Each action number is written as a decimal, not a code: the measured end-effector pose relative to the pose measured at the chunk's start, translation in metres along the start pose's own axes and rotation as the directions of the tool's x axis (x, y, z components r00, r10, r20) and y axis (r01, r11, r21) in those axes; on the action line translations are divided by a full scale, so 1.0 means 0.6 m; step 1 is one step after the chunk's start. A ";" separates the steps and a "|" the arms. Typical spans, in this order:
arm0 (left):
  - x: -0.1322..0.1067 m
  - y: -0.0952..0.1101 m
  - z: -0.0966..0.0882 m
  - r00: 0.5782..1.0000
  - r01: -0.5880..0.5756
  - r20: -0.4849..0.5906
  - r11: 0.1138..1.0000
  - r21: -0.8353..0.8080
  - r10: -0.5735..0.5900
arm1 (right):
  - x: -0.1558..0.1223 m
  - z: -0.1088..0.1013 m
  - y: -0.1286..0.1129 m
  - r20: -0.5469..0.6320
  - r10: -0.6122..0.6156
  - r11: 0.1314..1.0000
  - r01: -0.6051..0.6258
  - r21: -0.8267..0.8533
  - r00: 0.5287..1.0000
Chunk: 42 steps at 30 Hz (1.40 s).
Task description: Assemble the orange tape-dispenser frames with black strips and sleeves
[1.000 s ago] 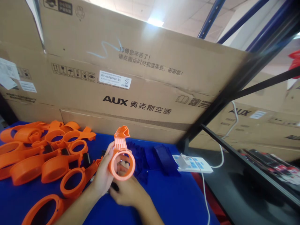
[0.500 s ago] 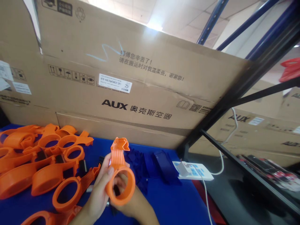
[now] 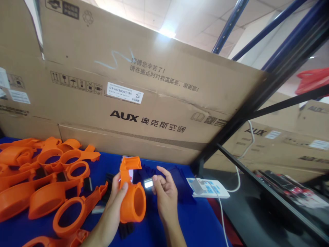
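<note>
My left hand [image 3: 115, 200] grips an orange plastic part [image 3: 131, 195], a ring with a ribbed handle, held upright above the blue table [image 3: 195, 223]. My right hand [image 3: 164, 193] is just to its right and pinches a small shiny metal piece [image 3: 148, 183] between thumb and forefinger, close to the ring. A few black pieces [image 3: 125, 229] lie on the table under the hands.
A heap of orange ring parts [image 3: 48, 185] fills the table's left. Large cardboard boxes [image 3: 144, 103] stand along the back. Dark blue parts [image 3: 180, 181] lie behind my hands, a white power strip [image 3: 209, 188] with its cable at the right, a black shelf frame [image 3: 257, 103] beyond.
My right hand has come out from behind the ring and moved right, now pinching a small metal piece. The left hand turned the orange part, so the ring faces right.
</note>
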State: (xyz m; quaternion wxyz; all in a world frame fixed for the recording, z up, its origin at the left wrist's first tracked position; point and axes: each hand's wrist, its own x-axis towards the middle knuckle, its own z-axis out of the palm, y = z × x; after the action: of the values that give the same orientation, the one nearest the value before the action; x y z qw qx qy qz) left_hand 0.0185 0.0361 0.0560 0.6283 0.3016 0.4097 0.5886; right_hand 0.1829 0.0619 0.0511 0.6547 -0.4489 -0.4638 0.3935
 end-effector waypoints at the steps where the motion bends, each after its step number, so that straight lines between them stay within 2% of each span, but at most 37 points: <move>1: 0.005 -0.006 0.002 1.000 0.004 -0.015 1.000 -0.019 -0.004 | -0.001 0.001 -0.003 -0.028 -0.008 1.000 0.009 0.020 1.000; 5: 0.015 -0.030 0.002 0.996 0.028 -0.080 0.997 -0.074 -0.034 | -0.007 0.004 -0.011 -0.053 -0.030 0.996 0.034 0.079 0.998; 10: 0.005 -0.034 -0.006 0.992 0.111 -0.045 0.990 -0.091 -0.115 | -0.011 0.008 -0.011 -0.026 -0.017 0.997 0.019 0.078 1.000; 13: 0.004 -0.031 -0.008 0.993 0.111 -0.015 0.990 -0.086 -0.113 | -0.009 0.007 -0.007 -0.038 -0.016 0.998 0.019 0.058 0.999; 17: 0.018 -0.032 -0.011 0.996 0.053 0.078 0.995 -0.081 -0.047 | -0.007 0.004 -0.003 -0.070 -0.035 0.998 0.038 0.040 0.997; 20: 0.033 -0.036 -0.017 0.978 0.045 0.206 0.999 -0.020 -0.040 | -0.007 0.004 -0.001 -0.074 -0.057 0.998 0.059 0.027 0.996; 22: 0.039 -0.041 -0.021 0.967 0.021 0.253 0.999 0.025 -0.027 | -0.009 0.005 0.000 -0.061 -0.070 0.997 0.072 0.018 0.996; 25: 0.040 -0.047 -0.023 0.977 -0.018 0.215 0.999 0.045 0.008 | -0.013 0.007 -0.002 -0.060 -0.094 0.995 0.095 0.010 0.994; 33: 0.035 -0.045 -0.019 0.996 -0.014 0.091 1.000 0.023 0.012 | -0.017 0.005 -0.010 -0.074 -0.117 0.993 0.116 -0.015 0.990; 42: 0.026 -0.024 -0.015 0.992 -0.002 0.129 1.000 0.012 0.000 | -0.021 0.010 0.006 -0.043 -0.085 0.995 0.082 -0.051 0.995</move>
State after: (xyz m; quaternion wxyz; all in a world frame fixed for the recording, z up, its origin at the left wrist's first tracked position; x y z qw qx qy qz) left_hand 0.0176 0.0487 0.0367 0.6513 0.3434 0.3716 0.5656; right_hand 0.1737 0.0524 0.0457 0.6695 -0.4539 -0.4769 0.3439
